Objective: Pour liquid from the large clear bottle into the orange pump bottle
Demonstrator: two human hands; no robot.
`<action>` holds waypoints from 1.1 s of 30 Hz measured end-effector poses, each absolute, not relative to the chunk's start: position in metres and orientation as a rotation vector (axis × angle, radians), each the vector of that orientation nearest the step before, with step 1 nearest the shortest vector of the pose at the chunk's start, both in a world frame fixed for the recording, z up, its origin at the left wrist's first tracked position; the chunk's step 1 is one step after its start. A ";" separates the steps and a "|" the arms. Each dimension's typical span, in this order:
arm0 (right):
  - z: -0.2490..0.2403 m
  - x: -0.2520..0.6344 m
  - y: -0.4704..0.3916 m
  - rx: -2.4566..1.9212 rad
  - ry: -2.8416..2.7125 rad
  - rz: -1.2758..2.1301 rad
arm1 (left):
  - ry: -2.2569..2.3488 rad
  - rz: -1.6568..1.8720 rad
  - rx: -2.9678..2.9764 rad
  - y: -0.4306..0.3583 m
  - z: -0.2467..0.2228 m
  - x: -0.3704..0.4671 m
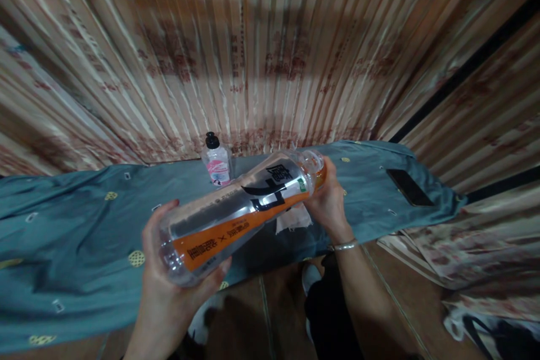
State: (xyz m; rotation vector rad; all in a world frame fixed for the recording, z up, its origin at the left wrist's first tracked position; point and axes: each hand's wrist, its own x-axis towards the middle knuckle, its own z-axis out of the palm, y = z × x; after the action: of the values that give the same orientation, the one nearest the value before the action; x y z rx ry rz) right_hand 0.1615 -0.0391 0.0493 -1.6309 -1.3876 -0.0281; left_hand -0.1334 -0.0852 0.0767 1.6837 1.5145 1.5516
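A large clear plastic bottle (240,208) with an orange and silver label is held tilted in the air, its base low on the left and its neck up on the right. My left hand (172,287) wraps around the base end. Around the neck, by an orange cap or ring, my right hand (329,194) is closed. No liquid can be made out inside. Behind it on the cloth stands a small clear squeeze bottle (217,160) with a black cap and pink label. A crumpled white tissue or wrapper (294,219) lies below the bottle's neck.
A blue-green cloth (97,225) with yellow prints covers the narrow table. A black phone (408,187) lies at its right end. Patterned curtains (236,67) hang right behind, with a dark pole (468,70) at right. A bag (493,329) rests at lower right.
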 end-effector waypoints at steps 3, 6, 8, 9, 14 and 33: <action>0.049 0.162 -0.040 -1.619 -1.393 -0.013 | 1.437 1.532 1.973 -0.079 0.073 -0.142; 0.049 0.161 -0.040 -1.614 -1.390 0.002 | 1.364 1.513 2.298 -0.075 0.073 -0.148; 0.050 0.161 -0.041 -1.609 -1.388 0.005 | 1.338 1.496 2.390 -0.074 0.073 -0.149; 0.051 0.161 -0.041 -1.612 -1.387 0.005 | 1.339 1.481 2.392 -0.074 0.073 -0.149; 0.052 0.160 -0.042 -1.646 -1.380 0.000 | 1.322 1.529 2.233 -0.081 0.072 -0.140; 0.054 0.157 -0.042 -1.630 -1.430 0.048 | 1.267 1.517 2.000 -0.084 0.068 -0.144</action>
State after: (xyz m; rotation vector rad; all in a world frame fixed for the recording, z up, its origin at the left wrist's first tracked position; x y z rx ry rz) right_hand 0.1570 -0.0417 0.0544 -1.6296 -1.4304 0.0477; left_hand -0.1435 -0.0841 0.0681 1.9999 1.2672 1.5175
